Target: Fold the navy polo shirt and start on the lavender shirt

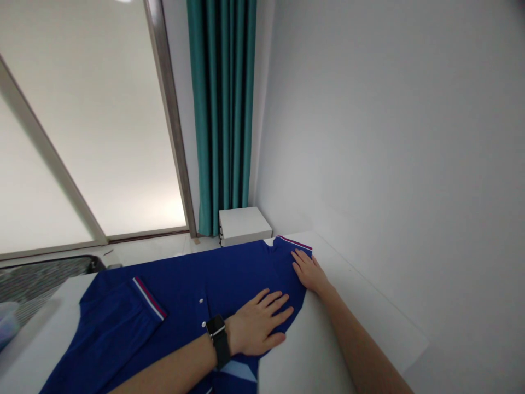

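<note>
Both hands (257,325) (309,272) lie flat and open, gripping nothing, atop the blue shirt (182,293).

Found no readable text, label, brand, number or sign in the head view. Could make out no digits on the dark watch face (215,325), nor any lettering on the blue shirt (238,269).

Left hand (253,326) | right hand (310,272) | both palm-down on blue shirt (233,273) | 2 buttons (200,300)
</note>
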The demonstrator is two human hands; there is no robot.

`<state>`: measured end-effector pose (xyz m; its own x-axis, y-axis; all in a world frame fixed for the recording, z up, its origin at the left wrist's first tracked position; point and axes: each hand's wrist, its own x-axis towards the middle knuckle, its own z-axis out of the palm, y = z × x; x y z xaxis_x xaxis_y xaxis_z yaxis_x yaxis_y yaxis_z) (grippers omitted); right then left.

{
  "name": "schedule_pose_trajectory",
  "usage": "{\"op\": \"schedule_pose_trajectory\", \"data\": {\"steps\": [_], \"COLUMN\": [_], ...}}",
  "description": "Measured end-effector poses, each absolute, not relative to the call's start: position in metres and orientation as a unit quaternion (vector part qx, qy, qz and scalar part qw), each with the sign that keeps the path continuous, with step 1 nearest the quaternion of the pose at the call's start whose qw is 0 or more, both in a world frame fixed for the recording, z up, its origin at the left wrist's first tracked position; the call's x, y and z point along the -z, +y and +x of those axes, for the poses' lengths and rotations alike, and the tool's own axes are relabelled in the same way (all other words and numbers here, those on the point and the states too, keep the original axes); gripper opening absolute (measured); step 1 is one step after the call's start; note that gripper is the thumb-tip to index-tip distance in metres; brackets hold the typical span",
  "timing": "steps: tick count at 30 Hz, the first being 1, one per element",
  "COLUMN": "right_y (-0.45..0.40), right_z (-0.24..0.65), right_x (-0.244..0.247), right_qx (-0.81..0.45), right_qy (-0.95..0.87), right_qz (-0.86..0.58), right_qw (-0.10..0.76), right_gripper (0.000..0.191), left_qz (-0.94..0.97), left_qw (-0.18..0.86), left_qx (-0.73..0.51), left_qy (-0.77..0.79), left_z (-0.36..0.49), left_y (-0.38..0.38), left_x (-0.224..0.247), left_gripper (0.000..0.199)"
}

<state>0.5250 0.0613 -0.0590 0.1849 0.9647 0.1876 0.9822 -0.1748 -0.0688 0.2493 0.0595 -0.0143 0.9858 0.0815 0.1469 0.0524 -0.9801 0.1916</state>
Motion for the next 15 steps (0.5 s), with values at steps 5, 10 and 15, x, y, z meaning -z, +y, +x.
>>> {"op": "schedule_pose_trajectory", "data": {"steps": [5,10,15], "right_y": [0.06,0.059,0.058], "right_z": [0.526,0.525,0.524], "right_x": [0.06,0.058,0.057], "right_qx": [0.059,0.052,0.048], "right_qy": [-0.642,-0.639,-0.636], "right_qz": [-0.763,-0.766,-0.769], "right_qw": [0.044,0.042,0.045], "right_gripper": [0.053,0.054,0.053], "left_qz": [0.989,0.979,0.966], "left_qw": [0.122,0.103,0.063], "left_qx": [-0.081,-0.124,-0.116], "left_qy": [0.025,0.126,0.224], "left_z": [0.263,0.284,0.284], "left_y": [0.074,0.118,0.137], "left_x": [-0.007,-0.017,0.015], "left_gripper": [0.046,0.038,0.048]}}
